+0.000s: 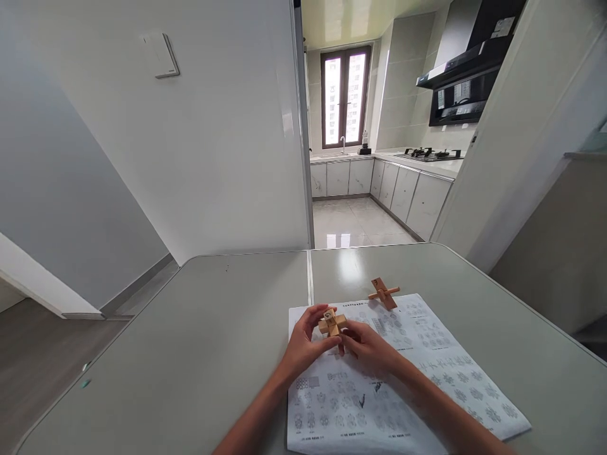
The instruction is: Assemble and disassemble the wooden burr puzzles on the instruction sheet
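Observation:
Between both hands is a small wooden burr puzzle [333, 322], made of crossed light-wood bars, with a dark mark on its upper face. My left hand [306, 338] grips it from the left, thumb along the near side and fingers behind. From the right, my right hand [367, 344] pinches its lower near side; some of its fingertips are hidden. Under the hands lies a printed instruction sheet [346, 404] with rows of small diagrams. Beyond my right hand, a second wooden puzzle [384, 294], a flat marked piece crossed by a thin bar, rests at the sheet's far edge.
The grey-green table [213, 354] has a seam [310, 278] down its far half. Small green bits [85, 383] lie by its left edge. A white wall [227, 145] stands behind, beside an opening to a kitchen with a window [346, 98] and a gas stove [429, 154].

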The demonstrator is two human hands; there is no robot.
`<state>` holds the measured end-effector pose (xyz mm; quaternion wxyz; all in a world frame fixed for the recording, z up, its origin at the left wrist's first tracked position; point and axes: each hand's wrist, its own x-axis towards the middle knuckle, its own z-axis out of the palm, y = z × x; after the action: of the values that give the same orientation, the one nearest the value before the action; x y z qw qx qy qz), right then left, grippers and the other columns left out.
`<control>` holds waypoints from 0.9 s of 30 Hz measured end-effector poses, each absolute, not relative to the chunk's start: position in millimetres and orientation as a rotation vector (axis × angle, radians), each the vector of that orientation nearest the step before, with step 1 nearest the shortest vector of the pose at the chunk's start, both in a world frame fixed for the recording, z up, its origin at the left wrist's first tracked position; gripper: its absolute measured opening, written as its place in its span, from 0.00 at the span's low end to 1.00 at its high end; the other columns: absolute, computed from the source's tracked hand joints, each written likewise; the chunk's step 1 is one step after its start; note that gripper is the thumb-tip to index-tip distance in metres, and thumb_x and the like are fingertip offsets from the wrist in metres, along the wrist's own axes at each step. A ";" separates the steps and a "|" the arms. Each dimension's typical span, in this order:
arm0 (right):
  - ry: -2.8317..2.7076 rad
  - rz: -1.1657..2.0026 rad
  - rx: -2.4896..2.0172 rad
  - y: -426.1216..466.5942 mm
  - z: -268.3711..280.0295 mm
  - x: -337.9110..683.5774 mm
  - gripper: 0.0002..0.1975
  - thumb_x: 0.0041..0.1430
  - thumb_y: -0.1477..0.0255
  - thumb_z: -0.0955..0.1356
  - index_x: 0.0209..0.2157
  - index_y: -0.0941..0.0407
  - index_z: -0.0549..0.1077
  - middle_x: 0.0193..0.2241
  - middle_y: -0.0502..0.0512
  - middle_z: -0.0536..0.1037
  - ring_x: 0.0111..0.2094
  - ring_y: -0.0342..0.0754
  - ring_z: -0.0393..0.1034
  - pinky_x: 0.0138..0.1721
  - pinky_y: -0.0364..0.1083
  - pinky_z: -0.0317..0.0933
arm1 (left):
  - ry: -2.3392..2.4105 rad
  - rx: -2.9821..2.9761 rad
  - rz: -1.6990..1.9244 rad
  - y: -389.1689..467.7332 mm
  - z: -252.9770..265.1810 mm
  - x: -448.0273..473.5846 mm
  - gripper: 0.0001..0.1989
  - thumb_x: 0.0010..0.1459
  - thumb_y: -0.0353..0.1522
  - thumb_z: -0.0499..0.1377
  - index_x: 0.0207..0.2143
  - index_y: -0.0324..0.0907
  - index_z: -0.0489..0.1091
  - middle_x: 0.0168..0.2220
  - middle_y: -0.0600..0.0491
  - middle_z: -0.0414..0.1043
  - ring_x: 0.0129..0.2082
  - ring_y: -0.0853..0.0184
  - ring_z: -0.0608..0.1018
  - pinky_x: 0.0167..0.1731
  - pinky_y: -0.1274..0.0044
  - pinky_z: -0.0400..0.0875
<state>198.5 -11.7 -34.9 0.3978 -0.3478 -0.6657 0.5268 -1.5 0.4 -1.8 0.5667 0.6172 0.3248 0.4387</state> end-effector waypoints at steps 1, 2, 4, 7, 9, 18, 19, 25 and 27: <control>-1.681 1.318 -0.894 -11.5 -37.0 198.0 0.20 0.69 0.54 0.65 0.45 0.56 0.76 0.30 0.53 0.76 0.30 0.48 0.71 0.33 0.46 0.64 | 0.779 1.468 1.036 -0.3 -1.9 -1.0 0.31 0.50 0.33 0.74 0.55 0.45 0.69 0.60 0.43 0.73 0.61 0.52 0.74 0.63 0.60 0.63; -1.672 1.291 -0.910 -11.4 -39.0 197.5 0.20 0.70 0.54 0.65 0.44 0.57 0.76 0.29 0.53 0.76 0.30 0.48 0.70 0.33 0.46 0.64 | 0.801 1.488 1.042 -0.9 -2.1 -0.4 0.30 0.51 0.33 0.74 0.55 0.45 0.69 0.60 0.43 0.73 0.61 0.53 0.74 0.64 0.60 0.63; -1.651 1.234 -0.941 -11.2 -42.7 196.4 0.19 0.69 0.55 0.65 0.43 0.56 0.77 0.29 0.53 0.76 0.29 0.48 0.69 0.32 0.46 0.63 | 0.847 1.526 1.056 -2.1 -2.5 0.8 0.29 0.52 0.33 0.73 0.55 0.45 0.69 0.60 0.44 0.73 0.61 0.54 0.74 0.64 0.60 0.63; -1.633 1.207 -0.959 -10.8 -45.2 195.3 0.19 0.69 0.55 0.65 0.43 0.56 0.77 0.29 0.54 0.77 0.29 0.48 0.68 0.33 0.46 0.63 | 0.881 1.536 1.072 -2.7 -2.6 2.0 0.28 0.52 0.34 0.73 0.54 0.46 0.70 0.60 0.44 0.73 0.61 0.54 0.73 0.64 0.61 0.63; -1.636 1.246 -0.945 -10.6 -43.8 195.6 0.19 0.69 0.55 0.65 0.43 0.56 0.77 0.28 0.53 0.76 0.28 0.47 0.67 0.32 0.46 0.63 | 0.863 1.503 1.066 -2.4 -2.1 1.9 0.29 0.51 0.34 0.74 0.54 0.46 0.69 0.60 0.43 0.73 0.60 0.53 0.74 0.63 0.60 0.64; -1.608 1.607 -0.740 -18.1 -17.0 200.0 0.21 0.69 0.51 0.64 0.42 0.56 0.73 0.36 0.54 0.74 0.28 0.44 0.66 0.29 0.44 0.63 | 0.722 1.328 0.979 -2.2 3.4 -0.9 0.31 0.50 0.37 0.74 0.56 0.44 0.69 0.59 0.41 0.74 0.59 0.51 0.75 0.61 0.59 0.66; -1.599 1.630 -0.720 -18.9 -15.7 199.9 0.21 0.69 0.51 0.64 0.40 0.56 0.72 0.35 0.53 0.73 0.28 0.43 0.66 0.29 0.44 0.63 | 0.714 1.321 0.972 -2.2 3.7 -1.1 0.32 0.50 0.37 0.74 0.56 0.44 0.70 0.59 0.41 0.74 0.58 0.50 0.75 0.61 0.59 0.66; -1.521 1.816 -0.582 -18.4 -17.4 201.8 0.21 0.69 0.51 0.65 0.40 0.57 0.73 0.36 0.54 0.71 0.29 0.43 0.66 0.30 0.44 0.62 | 0.669 1.306 0.922 -2.7 4.0 -3.2 0.36 0.47 0.40 0.76 0.58 0.46 0.70 0.59 0.41 0.73 0.56 0.49 0.77 0.58 0.58 0.69; -1.490 1.866 -0.556 -17.1 -19.1 203.3 0.22 0.68 0.50 0.65 0.40 0.57 0.73 0.36 0.54 0.71 0.29 0.43 0.66 0.30 0.44 0.61 | 0.634 1.304 0.911 -2.7 3.6 -4.0 0.37 0.48 0.39 0.75 0.59 0.47 0.69 0.60 0.41 0.73 0.57 0.49 0.76 0.59 0.58 0.68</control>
<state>203.3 -17.1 -19.1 0.3379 -0.2134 -0.5719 0.7164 -4.0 -2.7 3.6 0.6554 0.5752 0.2797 0.4017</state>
